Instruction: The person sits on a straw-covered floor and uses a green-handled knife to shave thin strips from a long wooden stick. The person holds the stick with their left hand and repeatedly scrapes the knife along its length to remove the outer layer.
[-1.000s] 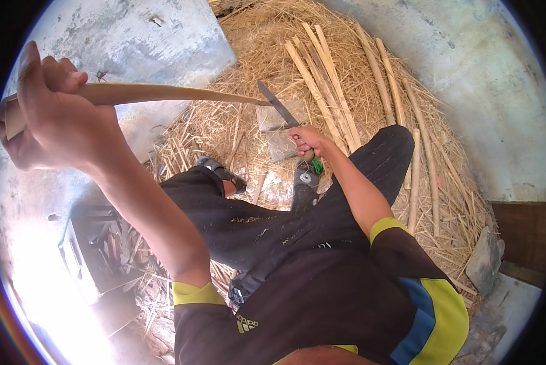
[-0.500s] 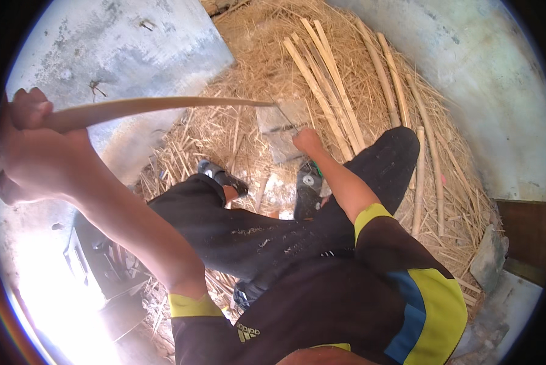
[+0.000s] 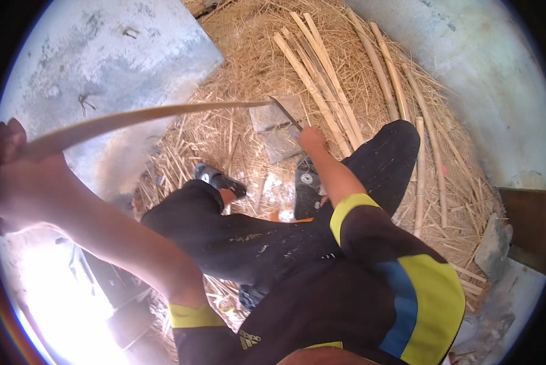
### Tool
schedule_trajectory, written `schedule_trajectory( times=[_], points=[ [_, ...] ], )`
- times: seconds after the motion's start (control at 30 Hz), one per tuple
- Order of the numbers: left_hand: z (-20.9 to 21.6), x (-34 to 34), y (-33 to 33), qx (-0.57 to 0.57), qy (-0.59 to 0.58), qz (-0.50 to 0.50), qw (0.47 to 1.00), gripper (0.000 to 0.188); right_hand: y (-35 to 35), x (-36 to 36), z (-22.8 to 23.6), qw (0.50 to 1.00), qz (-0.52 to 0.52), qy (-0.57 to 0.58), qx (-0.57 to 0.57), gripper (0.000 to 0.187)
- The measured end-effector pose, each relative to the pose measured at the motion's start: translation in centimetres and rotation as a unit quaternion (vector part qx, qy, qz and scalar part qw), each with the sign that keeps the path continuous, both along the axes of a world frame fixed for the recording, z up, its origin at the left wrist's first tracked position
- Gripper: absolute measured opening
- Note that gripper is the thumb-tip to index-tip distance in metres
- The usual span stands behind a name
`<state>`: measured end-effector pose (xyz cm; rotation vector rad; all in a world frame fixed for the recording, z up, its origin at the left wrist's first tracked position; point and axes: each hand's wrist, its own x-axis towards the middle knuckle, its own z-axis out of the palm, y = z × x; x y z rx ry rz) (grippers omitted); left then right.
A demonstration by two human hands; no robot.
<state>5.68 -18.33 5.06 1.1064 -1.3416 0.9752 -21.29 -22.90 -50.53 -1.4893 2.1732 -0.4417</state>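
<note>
My left hand (image 3: 19, 182), raised at the far left, is closed round the near end of a long, pale bamboo strip (image 3: 139, 115). The strip arches across to the middle, where its far end lies over a stone block (image 3: 279, 121). In my right hand (image 3: 311, 139) is a knife (image 3: 288, 114); its handle is hidden in my fist. The dark, thin blade points up and left, its tip at or very near the strip's far end; I cannot tell if it cuts in.
Several split bamboo strips (image 3: 321, 79) lie beyond my right hand on straw-like shavings (image 3: 242, 67). Round bamboo poles (image 3: 420, 176) lie to the right of my bent knee. A pale wall (image 3: 486, 79) curves along the right, and a grey-blue slab (image 3: 115, 55) stands at upper left.
My left hand has shifted a little left and down, drawing the strip with it. The knife's blade has turned and shows broader. My right hand has moved slightly right.
</note>
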Motion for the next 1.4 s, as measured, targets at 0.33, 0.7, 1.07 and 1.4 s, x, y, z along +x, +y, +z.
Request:
schedule_trajectory(
  times=[0.33, 0.7, 1.07, 1.4],
  points=[
    [-0.5, 6.7, 1.4, 0.008, 0.112, -0.074, 0.991, 0.011, -1.1, -1.0, 7.2, 0.926, -0.03, -0.311, 0.211, 0.03],
    [-2.4, 0.7, 4.1, -0.152, 0.368, -0.075, 0.914, 0.039, 3.9, -2.8, 5.7, 0.981, 0.117, 0.048, 0.15, 0.032],
    [-3.7, 0.6, 6.8, -0.126, 0.37, -0.031, 0.92, 0.029, 6.6, -2.4, 0.7, 0.974, 0.125, 0.049, 0.18, 0.074],
    [-3.8, -0.2, 8.8, -0.138, 0.367, -0.095, 0.915, 0.027, 3.0, -4.2, 15.6, 0.898, 0.237, 0.042, 0.367, 0.101]
  ],
)
